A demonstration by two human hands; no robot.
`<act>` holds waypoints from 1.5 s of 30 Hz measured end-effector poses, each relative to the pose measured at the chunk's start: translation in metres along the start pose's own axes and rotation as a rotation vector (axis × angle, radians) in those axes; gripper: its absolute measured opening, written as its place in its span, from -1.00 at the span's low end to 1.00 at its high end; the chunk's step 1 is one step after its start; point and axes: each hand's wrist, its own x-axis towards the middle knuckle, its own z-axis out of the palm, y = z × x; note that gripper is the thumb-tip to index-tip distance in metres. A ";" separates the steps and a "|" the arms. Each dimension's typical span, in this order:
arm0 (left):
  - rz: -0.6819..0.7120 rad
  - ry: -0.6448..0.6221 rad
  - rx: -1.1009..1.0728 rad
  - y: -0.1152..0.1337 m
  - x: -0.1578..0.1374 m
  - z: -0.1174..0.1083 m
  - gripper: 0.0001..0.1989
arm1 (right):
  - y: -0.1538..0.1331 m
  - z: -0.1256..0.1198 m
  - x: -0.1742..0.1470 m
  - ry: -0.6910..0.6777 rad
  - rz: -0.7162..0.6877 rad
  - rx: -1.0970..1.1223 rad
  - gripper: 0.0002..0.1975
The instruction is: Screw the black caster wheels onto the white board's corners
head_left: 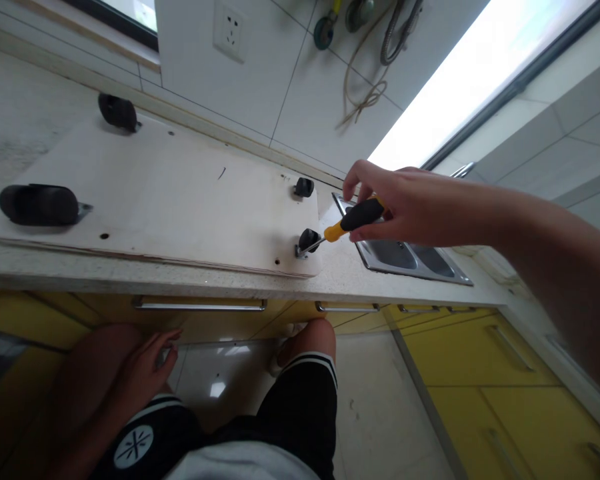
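Observation:
My right hand (380, 200) is wrapped round the black and yellow handle of a screwdriver (357, 217). Its metal tip reaches the mounting plate of a black caster wheel (309, 240) at the near right corner of a white board (195, 207). Another caster (304, 187) sits at the board's far right corner, with two more, a far left caster (117, 112) and a near left caster (40, 205), at the other end. My left hand (150, 363) hangs low by my leg, fingers loosely apart and holding nothing visible.
The board lies on a pale countertop (240, 288) above yellow cabinets (470, 347) with metal handles. A steel double sink (405, 257) is to the right. On the tiled wall are a socket (231, 31), a hose (397, 33) and a tied cord (365, 100).

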 end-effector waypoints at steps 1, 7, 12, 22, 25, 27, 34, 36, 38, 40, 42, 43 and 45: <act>0.006 0.007 0.001 0.003 0.001 0.001 -0.63 | -0.001 -0.001 0.000 -0.011 0.011 -0.001 -0.47; 0.008 0.037 0.008 0.009 0.000 0.002 -0.63 | -0.004 0.001 0.003 0.069 0.199 -0.088 -0.44; -0.001 0.052 -0.014 0.012 -0.001 -0.001 -0.66 | -0.001 -0.001 0.002 0.035 0.062 -0.030 -0.47; 0.050 0.025 0.013 0.012 0.000 0.001 -0.70 | -0.006 0.008 -0.008 0.056 0.000 0.028 -0.55; 0.061 0.028 0.029 0.013 -0.001 0.000 -0.70 | -0.016 0.010 -0.010 0.190 0.044 -0.090 -0.46; 0.055 0.022 0.029 0.014 -0.001 -0.001 -0.70 | -0.021 0.008 -0.012 0.253 0.078 -0.104 -0.35; 0.080 0.025 0.022 0.018 -0.005 0.000 -0.73 | 0.039 0.029 0.002 0.756 0.249 0.514 -0.39; 0.131 0.067 0.018 0.037 -0.007 -0.002 -0.72 | 0.063 0.069 0.021 0.880 0.285 0.930 -0.40; 0.257 0.127 0.009 0.069 -0.009 -0.007 -0.72 | 0.077 0.117 0.044 1.066 0.392 1.287 -0.32; 0.484 0.154 0.004 0.113 -0.008 -0.018 -0.74 | 0.082 0.162 0.066 1.137 0.459 1.448 -0.25; 0.771 0.250 -0.006 0.161 -0.001 -0.036 -0.63 | 0.079 0.197 0.083 1.185 0.501 1.601 -0.23; 0.875 0.340 -0.017 0.185 0.006 -0.048 -0.58 | 0.078 0.210 0.088 1.194 0.512 1.671 -0.25; 0.965 0.539 -0.012 0.229 0.030 -0.078 -0.56 | 0.076 0.227 0.096 1.187 0.513 1.788 -0.30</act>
